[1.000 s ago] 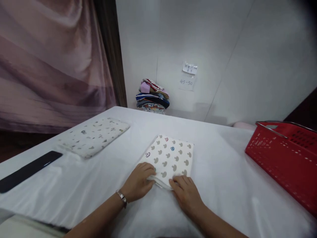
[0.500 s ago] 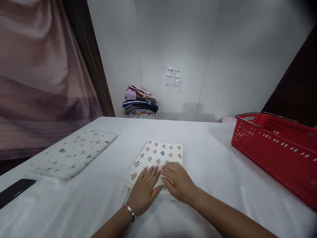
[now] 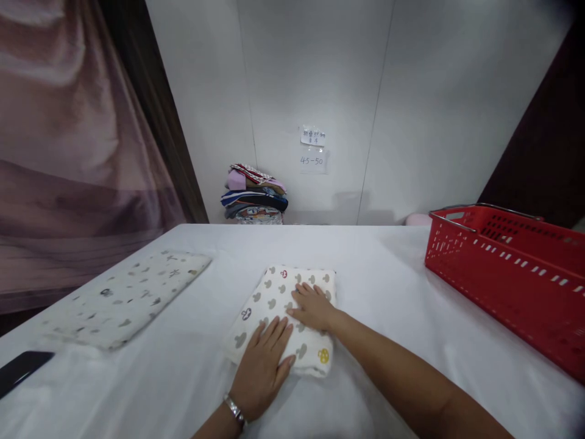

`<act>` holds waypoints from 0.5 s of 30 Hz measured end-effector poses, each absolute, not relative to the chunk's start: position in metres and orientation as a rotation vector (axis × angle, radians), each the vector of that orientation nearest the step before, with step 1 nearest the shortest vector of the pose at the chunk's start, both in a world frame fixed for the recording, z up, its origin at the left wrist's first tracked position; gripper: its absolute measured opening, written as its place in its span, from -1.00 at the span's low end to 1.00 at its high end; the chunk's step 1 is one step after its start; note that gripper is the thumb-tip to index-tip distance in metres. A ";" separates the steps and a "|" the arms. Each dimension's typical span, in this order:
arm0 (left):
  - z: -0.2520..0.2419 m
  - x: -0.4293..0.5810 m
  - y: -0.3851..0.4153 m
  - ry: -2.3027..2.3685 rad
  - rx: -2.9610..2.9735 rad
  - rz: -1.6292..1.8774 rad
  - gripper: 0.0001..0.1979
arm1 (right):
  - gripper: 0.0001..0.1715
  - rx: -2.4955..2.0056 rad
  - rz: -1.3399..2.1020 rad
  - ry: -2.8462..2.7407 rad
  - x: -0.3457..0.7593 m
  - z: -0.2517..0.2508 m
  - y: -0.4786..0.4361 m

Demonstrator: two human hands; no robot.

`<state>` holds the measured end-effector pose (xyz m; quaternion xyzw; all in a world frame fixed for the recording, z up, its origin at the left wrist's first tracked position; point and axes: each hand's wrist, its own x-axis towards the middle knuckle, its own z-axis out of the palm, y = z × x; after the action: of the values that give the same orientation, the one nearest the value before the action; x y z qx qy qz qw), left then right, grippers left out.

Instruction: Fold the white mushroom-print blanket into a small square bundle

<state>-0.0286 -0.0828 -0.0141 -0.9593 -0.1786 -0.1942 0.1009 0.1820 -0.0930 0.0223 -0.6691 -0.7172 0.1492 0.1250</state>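
Observation:
A folded white cloth with grey mushroom prints (image 3: 274, 292) lies in the middle of the white-covered table. My left hand (image 3: 261, 366) rests flat on its near left part, fingers spread, with a silver bracelet on the wrist. Farther up and to the right, my right hand (image 3: 313, 306) presses palm down on the same cloth, its fingers apart. Neither hand grips anything. A yellow mushroom print shows at the cloth's near right corner.
Another folded patterned cloth (image 3: 132, 299) lies on the left of the table (image 3: 375, 268), behind a dark flat object (image 3: 22, 367). A red basket (image 3: 498, 274) stands on the right. Stacked fabrics (image 3: 256, 195) sit beyond the far edge, near the wall.
My right hand has moved forward over the cloth and flattened, with its fingers more stretched out. The cloth's near right corner now shows. The view has shifted slightly.

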 end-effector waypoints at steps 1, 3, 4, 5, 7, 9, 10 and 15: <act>-0.014 -0.028 -0.083 -0.523 -2.836 -0.584 -0.46 | -0.32 -1.951 0.431 -2.077 0.186 0.027 -0.092; -0.013 -0.028 -0.083 -0.514 -2.841 -0.599 -0.46 | -0.34 -1.986 0.328 -2.014 0.195 0.033 -0.088; -0.013 -0.027 -0.083 -0.513 -2.844 -0.603 -0.47 | -0.33 -2.018 0.262 -1.979 0.199 0.032 -0.087; -0.013 -0.027 -0.082 -0.514 -2.846 -0.607 -0.47 | -0.31 -2.051 0.213 -1.956 0.203 0.029 -0.086; -0.013 -0.027 -0.082 -0.520 -2.847 -0.606 -0.48 | -0.28 -2.096 0.193 -1.941 0.207 0.018 -0.085; -0.014 -0.026 -0.081 -0.525 -2.841 -0.597 -0.48 | -0.28 -2.086 0.220 -1.919 0.208 0.007 -0.085; -0.015 -0.026 -0.081 -0.528 -2.838 -0.588 -0.48 | -0.30 -2.047 0.243 -1.888 0.209 0.003 -0.084; -0.017 -0.027 -0.082 -0.549 -2.855 -0.585 -0.48 | -0.57 -1.759 0.458 -1.368 0.235 0.004 -0.074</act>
<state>-0.0273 -0.0820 -0.0166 -0.9590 -0.1845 -0.1964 0.0880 0.2346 -0.0745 0.0042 -0.7017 -0.5458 0.1827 0.4199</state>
